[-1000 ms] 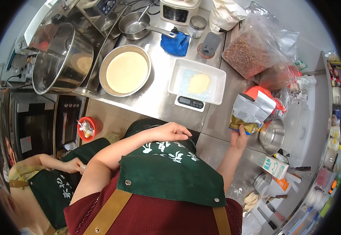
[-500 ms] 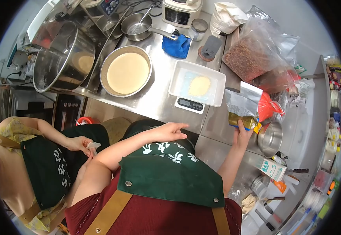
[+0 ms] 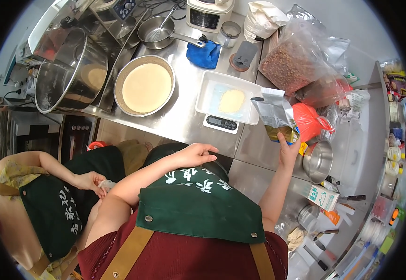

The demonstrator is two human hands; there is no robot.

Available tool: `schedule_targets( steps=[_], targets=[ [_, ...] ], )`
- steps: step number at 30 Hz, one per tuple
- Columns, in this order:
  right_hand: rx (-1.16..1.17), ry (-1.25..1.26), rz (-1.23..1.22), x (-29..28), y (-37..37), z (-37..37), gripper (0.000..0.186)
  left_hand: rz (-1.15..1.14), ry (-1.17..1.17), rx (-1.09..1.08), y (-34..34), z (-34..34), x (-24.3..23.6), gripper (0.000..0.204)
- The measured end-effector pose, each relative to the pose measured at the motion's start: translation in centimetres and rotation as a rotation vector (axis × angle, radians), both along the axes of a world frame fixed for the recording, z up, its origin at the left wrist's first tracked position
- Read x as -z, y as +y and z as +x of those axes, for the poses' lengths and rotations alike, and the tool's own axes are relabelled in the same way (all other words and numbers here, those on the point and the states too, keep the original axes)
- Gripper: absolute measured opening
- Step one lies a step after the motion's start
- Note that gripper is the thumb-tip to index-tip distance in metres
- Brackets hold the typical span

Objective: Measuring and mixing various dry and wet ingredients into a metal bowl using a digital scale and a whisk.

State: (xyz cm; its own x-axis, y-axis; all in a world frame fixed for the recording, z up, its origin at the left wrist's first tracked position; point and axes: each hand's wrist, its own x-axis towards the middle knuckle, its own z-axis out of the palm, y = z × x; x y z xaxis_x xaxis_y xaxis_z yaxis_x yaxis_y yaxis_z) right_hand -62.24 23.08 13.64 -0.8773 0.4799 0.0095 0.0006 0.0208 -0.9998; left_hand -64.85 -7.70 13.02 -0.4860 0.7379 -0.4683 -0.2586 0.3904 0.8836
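My right hand (image 3: 287, 150) grips the lower end of a silver and gold foil pouch (image 3: 275, 112). The pouch tilts, its silver end overlapping the right side of a white rectangular tray (image 3: 204, 103). Pale yellow powder (image 3: 231, 101) lies in the tray, which rests on a white digital kitchen scale (image 3: 220, 124). My left hand (image 3: 196, 155) hovers in front of my apron, short of the counter edge, with nothing in it; its thumb and forefinger stand apart. To the left of the tray sits a round metal pan (image 3: 172, 96) of smooth cream-coloured batter (image 3: 146, 87).
A large steel mixing bowl (image 3: 49, 88) stands far left; a saucepan (image 3: 155, 45) with a whisk is at the back. Bags of brown granules (image 3: 287, 67), a red plastic bag (image 3: 309, 122), a steel bowl (image 3: 318, 162) and a carton (image 3: 323, 197) line the right. A co-worker's hand (image 3: 91, 181) is close at left.
The foil pouch has tipped further left, its silver end now over the tray's edge. My left hand has drawn slightly left, its forefinger less stretched out. The whole view has shifted slightly.
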Motion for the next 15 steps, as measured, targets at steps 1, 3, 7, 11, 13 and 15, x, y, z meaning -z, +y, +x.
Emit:
schedule_targets(
  steps=[1,3,7,11,13,15],
  targets=[
    [0.0,-0.001,0.0,-0.3,-0.18,-0.12,0.042,0.0,-0.001,0.0,-0.01,0.06,0.15,0.034],
    [0.003,-0.018,0.057,-0.97,-0.7,-0.41,0.039,-0.006,-0.008,-0.03,-0.03,0.16,0.39,0.034],
    [-0.008,-0.013,0.111,-0.87,-0.45,-0.64,0.037,-0.01,0.011,-0.027,-0.16,0.06,0.32,0.034],
    [0.0,-0.051,0.168,-1.06,-0.45,-0.76,0.037,-0.008,-0.015,-0.055,-0.24,0.25,0.35,0.034],
    [0.008,-0.057,0.183,-1.12,-0.43,-0.78,0.037,-0.004,-0.019,-0.069,-0.29,0.32,0.54,0.034],
    [-0.011,-0.056,0.212,-0.98,-0.08,-0.72,0.037,-0.005,-0.027,-0.064,-0.35,0.33,0.69,0.034]
  ],
)
